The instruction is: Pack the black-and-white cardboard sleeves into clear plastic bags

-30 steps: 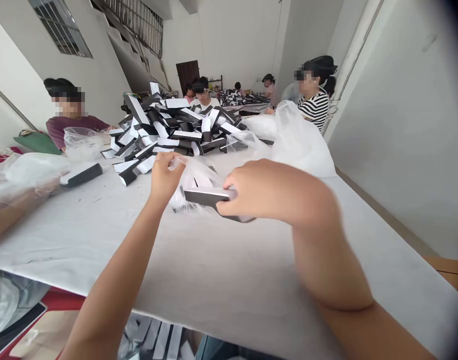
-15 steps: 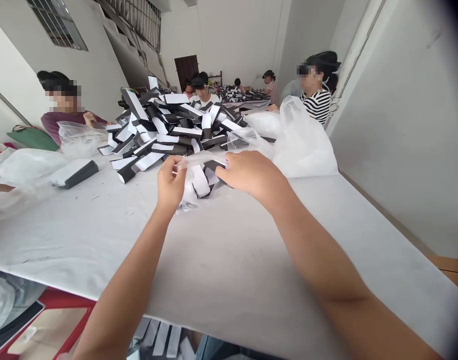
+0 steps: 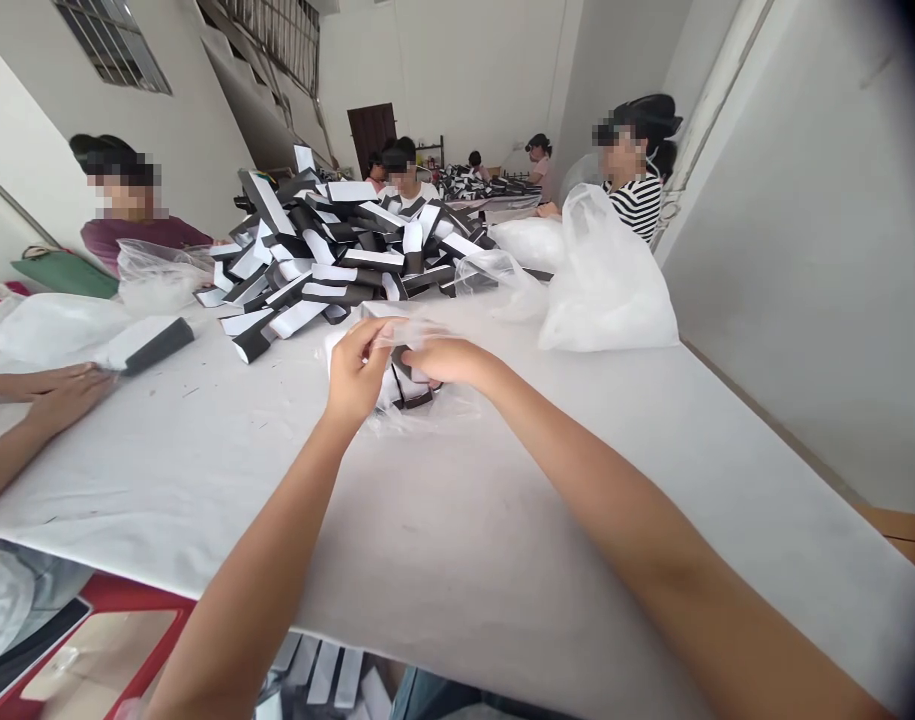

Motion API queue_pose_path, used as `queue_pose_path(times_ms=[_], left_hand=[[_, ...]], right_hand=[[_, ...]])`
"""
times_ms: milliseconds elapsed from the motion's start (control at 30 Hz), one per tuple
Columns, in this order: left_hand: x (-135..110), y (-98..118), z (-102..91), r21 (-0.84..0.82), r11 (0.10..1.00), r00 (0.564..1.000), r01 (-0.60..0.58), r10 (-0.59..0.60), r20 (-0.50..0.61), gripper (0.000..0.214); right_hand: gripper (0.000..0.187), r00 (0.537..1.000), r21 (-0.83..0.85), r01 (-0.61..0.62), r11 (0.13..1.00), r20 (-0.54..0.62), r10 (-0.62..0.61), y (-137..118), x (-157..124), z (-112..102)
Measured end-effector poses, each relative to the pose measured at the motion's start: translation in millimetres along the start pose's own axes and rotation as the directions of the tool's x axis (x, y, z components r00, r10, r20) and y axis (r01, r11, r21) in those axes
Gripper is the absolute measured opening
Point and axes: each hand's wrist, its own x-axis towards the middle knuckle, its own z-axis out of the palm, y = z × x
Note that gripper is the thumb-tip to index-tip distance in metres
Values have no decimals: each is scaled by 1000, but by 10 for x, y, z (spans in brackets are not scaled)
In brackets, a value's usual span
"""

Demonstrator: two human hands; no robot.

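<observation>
Pinched between the fingers of my left hand (image 3: 358, 368) is the edge of a clear plastic bag (image 3: 457, 405). My right hand (image 3: 448, 358) reaches in at the mouth of this bag, its thumb on a small bunch of black-and-white folded pieces (image 3: 412, 392). Its fingers curl round that bunch, partly hidden by the film. The bag rests on the white-covered table, its film crumpled around the pieces.
Behind my hands rises a big heap of black-and-white folded pieces (image 3: 344, 250). A full white bag (image 3: 607, 290) stands at the right. On the left a co-worker's hands (image 3: 71, 395) lie near a black-and-white piece (image 3: 157, 345). Other people sit around the table (image 3: 457, 560).
My right hand has moved left and from the bag's rim into its mouth, onto the pieces. The left hand has shifted slightly right and down. A co-worker's hands have come into view at left.
</observation>
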Motion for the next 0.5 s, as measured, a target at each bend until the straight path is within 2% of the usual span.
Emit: queue_pose_path(times_ms=[100, 167, 400, 500], left_hand=[[-7, -38, 26, -16, 1000, 999, -5, 6, 31, 33], [-15, -57, 50, -11, 1000, 999, -11, 11, 41, 32], [-52, -139, 125, -5, 1000, 996, -21, 21, 85, 29], [-65, -179, 153, -30, 1000, 993, -1, 5, 121, 30]], right_hand=[[38, 986, -88, 17, 996, -165, -32, 97, 20, 54], [40, 973, -137, 10, 991, -228, -41, 136, 35, 93], [33, 973, -197, -92, 976, -225, 46, 232, 176, 153], [31, 983, -167, -97, 981, -170, 68, 332, 275, 159]])
